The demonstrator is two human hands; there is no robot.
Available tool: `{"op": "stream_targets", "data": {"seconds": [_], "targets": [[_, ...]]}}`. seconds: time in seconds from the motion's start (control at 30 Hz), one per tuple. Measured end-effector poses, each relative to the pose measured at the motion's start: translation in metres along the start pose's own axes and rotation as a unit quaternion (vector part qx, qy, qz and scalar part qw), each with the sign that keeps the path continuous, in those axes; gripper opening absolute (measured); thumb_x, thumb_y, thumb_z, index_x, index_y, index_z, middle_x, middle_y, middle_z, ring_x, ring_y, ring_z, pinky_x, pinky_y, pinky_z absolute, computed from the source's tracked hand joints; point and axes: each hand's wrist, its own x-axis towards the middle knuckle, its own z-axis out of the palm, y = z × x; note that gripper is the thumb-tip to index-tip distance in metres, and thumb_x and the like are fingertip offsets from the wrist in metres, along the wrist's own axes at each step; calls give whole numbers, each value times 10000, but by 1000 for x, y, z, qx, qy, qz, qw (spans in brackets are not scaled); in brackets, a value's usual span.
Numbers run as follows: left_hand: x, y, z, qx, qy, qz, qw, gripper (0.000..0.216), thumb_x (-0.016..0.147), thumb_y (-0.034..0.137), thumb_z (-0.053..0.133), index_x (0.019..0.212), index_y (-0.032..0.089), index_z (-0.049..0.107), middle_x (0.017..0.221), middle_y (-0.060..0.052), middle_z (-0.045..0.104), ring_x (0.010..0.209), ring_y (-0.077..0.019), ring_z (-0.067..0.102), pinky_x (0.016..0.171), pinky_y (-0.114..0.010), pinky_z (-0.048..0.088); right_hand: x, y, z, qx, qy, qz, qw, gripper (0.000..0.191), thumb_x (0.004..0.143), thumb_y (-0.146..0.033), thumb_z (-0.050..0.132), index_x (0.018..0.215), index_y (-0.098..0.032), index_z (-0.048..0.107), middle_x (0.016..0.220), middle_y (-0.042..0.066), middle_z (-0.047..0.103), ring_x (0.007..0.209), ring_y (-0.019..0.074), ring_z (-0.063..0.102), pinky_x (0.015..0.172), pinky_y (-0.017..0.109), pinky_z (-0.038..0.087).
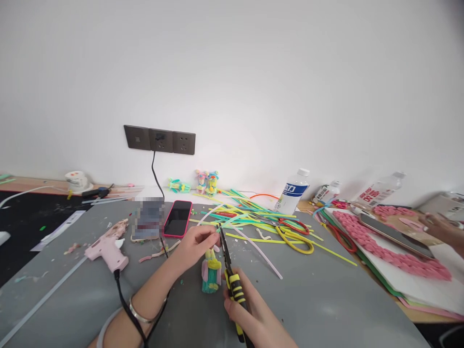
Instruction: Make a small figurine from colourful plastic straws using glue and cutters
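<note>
My right hand (250,311) is wrapped round the yellow-and-black handles of a pair of pliers (225,249), with the jaws pointing up and away. Beside the jaw tips, the closed fingers of my left hand (195,246) pinch a small teal bit of pipe cleaner (218,229), mostly hidden by the fingers. Just below my left fingertips is a small pipe-cleaner doll (210,276) in teal, yellow and pink. Whether the left hand also touches the doll, I cannot tell. A lilac pipe cleaner (261,253) lies to the right of the pliers.
Loose pipe cleaners (250,217) and yellow-handled scissors (295,240) lie ahead. A pink glue gun (108,249) with its cord and a pink-edged phone (178,218) are at left. A bottle (293,191) stands behind. At right, another person's hand (444,232) is near a pink braided piece (391,249).
</note>
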Motion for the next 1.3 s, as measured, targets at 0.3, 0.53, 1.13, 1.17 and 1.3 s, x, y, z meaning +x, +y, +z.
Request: {"op": "stream_targets", "data": {"seconds": [0.3, 0.53, 1.13, 1.17, 1.3], "targets": [[-2, -4, -2, 58, -9, 35, 998, 461, 916, 447, 497, 549, 170, 535, 596, -9, 492, 612, -146, 485, 604, -252, 364, 5, 22, 17, 62, 22, -50, 997, 277, 836, -446, 600, 967, -203, 574, 799, 1, 537, 671, 139, 436, 616, 234, 403], [-4, -2, -3, 67, -32, 45, 996, 468, 942, 462, 467, 584, 172, 548, 602, -5, 467, 599, -143, 450, 579, -256, 320, 5, 26, 16, 44, 23, -67, 997, 309, 837, -492, 602, 921, -200, 546, 782, -6, 498, 691, 141, 419, 656, 241, 399], [-5, -6, -5, 17, -26, 37, 999, 478, 963, 503, 423, 624, 182, 530, 594, 7, 453, 565, -133, 398, 567, -268, 311, 7, 36, 12, -3, 12, -105, 994, 301, 893, -494, 541, 959, -200, 552, 805, 0, 478, 717, 151, 432, 668, 233, 410], [-4, -6, -5, 7, -22, 34, 999, 477, 961, 509, 425, 624, 184, 520, 590, 9, 450, 561, -132, 394, 565, -266, 313, 7, 35, 12, -6, 15, -104, 994, 290, 893, -482, 545, 960, -200, 554, 810, 3, 490, 719, 151, 437, 666, 231, 413], [-3, -4, -4, -6, -27, 36, 999, 430, 938, 486, 488, 629, 187, 474, 608, 19, 447, 572, -124, 393, 565, -252, 321, 5, 33, 12, -20, 25, -90, 995, 246, 892, -416, 564, 1007, -198, 560, 830, 5, 527, 721, 148, 450, 656, 223, 409]]}}
